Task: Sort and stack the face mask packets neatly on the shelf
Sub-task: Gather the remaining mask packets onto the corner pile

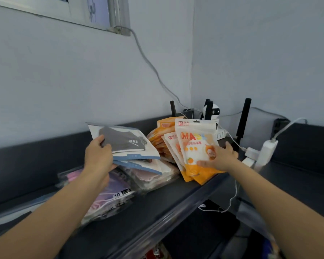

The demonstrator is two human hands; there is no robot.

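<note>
**A:** Packets in hand: which ones?

**B:** The left grip [99, 156] clasps a clear packet with a grey mask [123, 141] by its left edge. The thumb is on top and the fingers are underneath. The packet is lifted and tilted above the heap, stretching right from the grip.

**A:** And the blue-edged one below it?

**B:** A second blue-edged packet [138, 166] sits just under the first. I cannot tell whether the same grip holds it too.

**A:** The right side?

**B:** The right grip [219, 156] is clasped round a fan of orange-and-white MASK packets [196, 144]. The thumb crosses the lower front of the front packet and the fingers are behind. The packets stand nearly upright to the left of the grip, with their bottom corners at the front edge of the dark shelf [166, 202].

**A:** What lies loose?

**B:** More orange packets [163, 131] are piled behind the fan. Pale pink mask packets [151, 176] are heaped between the two grips, beneath the lifted one. Clear packets of pink masks [108, 195] lie lower left, partly under the left forearm.

**A:** Anything in the corner?

**B:** A small white camera [211, 111] stands there among black antennas [243, 118]. A white power adapter [266, 150] with its cable is just right of the right grip.
</note>
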